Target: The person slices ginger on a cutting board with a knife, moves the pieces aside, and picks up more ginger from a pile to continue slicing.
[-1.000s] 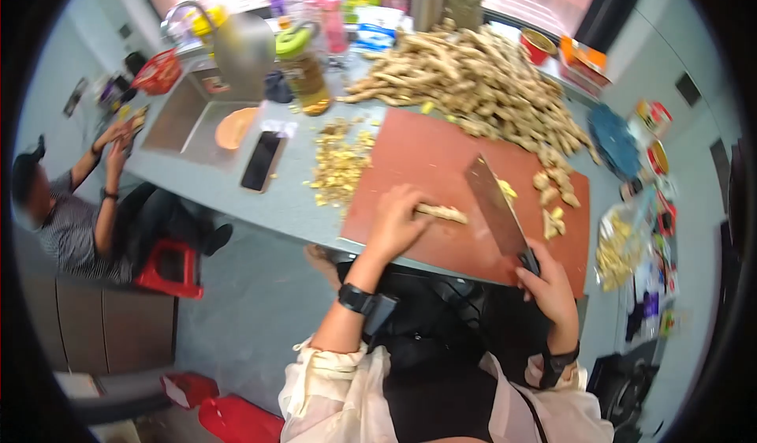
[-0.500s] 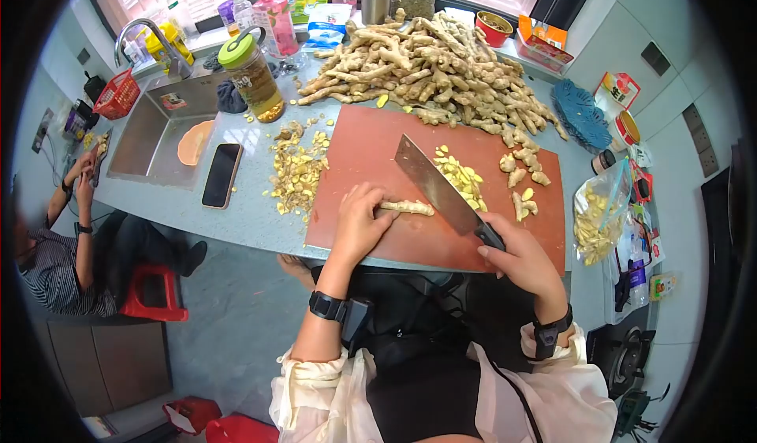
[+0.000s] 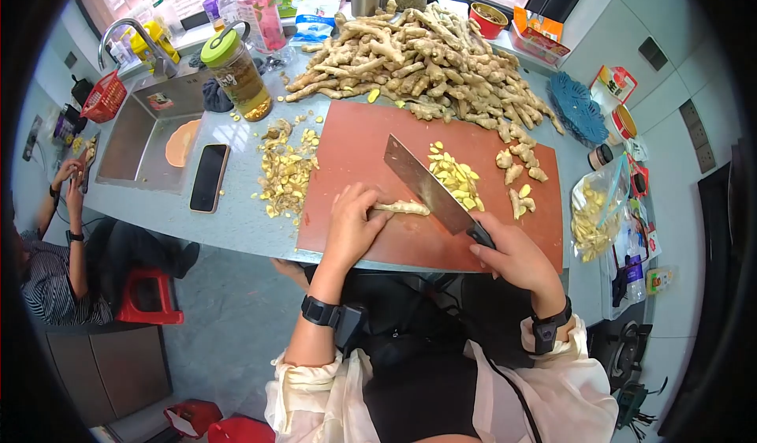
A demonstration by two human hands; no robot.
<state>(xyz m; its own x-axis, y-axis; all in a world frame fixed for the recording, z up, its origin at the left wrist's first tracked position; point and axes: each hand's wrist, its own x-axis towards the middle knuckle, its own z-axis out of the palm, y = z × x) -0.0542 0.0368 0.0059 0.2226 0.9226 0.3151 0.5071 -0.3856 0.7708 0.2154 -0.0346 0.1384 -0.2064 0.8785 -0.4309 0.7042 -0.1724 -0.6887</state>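
Observation:
On the reddish-brown cutting board (image 3: 347,147), my left hand (image 3: 355,220) has its fingers closed on one end of a slim piece of ginger root (image 3: 407,207). Its other end points right, toward the blade. My right hand (image 3: 516,255) grips the black handle of a cleaver (image 3: 430,186), whose broad blade slants up and left beside the ginger. Just behind the blade lies a heap of yellow ginger slices (image 3: 451,176). Several short ginger pieces (image 3: 516,163) rest at the board's right side.
A big pile of ginger roots (image 3: 426,64) covers the back of the counter. Peelings (image 3: 285,167), a phone (image 3: 210,178), a lidded jar (image 3: 240,80) and a sink (image 3: 130,147) are at left. At right sits a bag of slices (image 3: 593,214). Another person (image 3: 59,273) sits far left.
The view has shifted slightly, so the counter appears a little further left. The cleaver blade is slightly nearer the ginger's free end. Both hands keep their hold.

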